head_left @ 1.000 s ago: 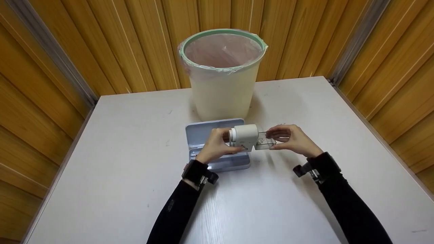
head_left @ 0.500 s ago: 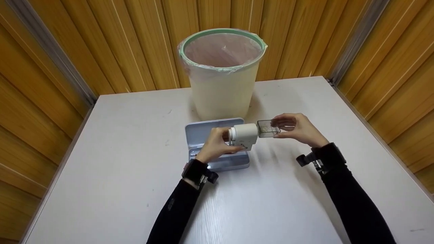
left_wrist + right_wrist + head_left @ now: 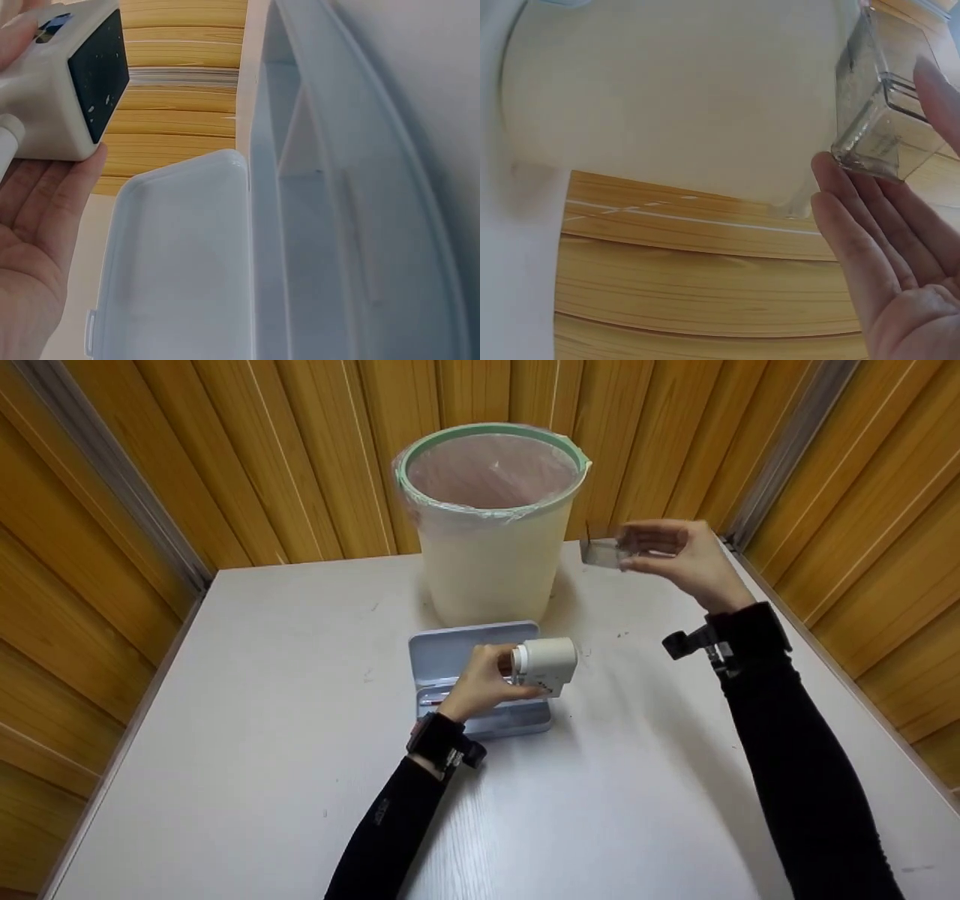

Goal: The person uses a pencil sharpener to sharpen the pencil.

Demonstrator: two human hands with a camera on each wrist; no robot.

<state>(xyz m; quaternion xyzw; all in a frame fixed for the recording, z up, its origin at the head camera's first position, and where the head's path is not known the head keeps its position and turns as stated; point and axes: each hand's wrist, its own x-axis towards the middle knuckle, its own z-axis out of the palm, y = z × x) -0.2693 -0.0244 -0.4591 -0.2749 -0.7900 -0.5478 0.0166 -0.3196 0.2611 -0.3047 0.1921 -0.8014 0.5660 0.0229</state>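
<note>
My left hand (image 3: 480, 686) grips a cream-coloured desktop pencil sharpener (image 3: 551, 658) over the pencil case, thumb on its near side. In the left wrist view the sharpener's dark square end (image 3: 101, 75) shows. My right hand (image 3: 686, 556) pinches the sharpener's clear shavings drawer (image 3: 601, 554) between thumb and fingers, raised beside the bin at the back right. The right wrist view shows the clear drawer (image 3: 885, 112) tilted, fingertips along its lower edge. Below the left hand lies the open blue-grey pencil case (image 3: 431, 656), partly hidden by hand and sharpener.
A tall cream waste bin (image 3: 491, 566) with a green rim and a thin pinkish liner stands behind the pencil case. Inside the case lies a slim pencil-like item (image 3: 433, 702). Wood-panelled walls (image 3: 315, 465) enclose the white table (image 3: 262, 697) at back and sides.
My right hand has pulled the clear drawer away from the sharpener and lifted it up and to the right, beside the bin. My left hand with the sharpener has barely moved.
</note>
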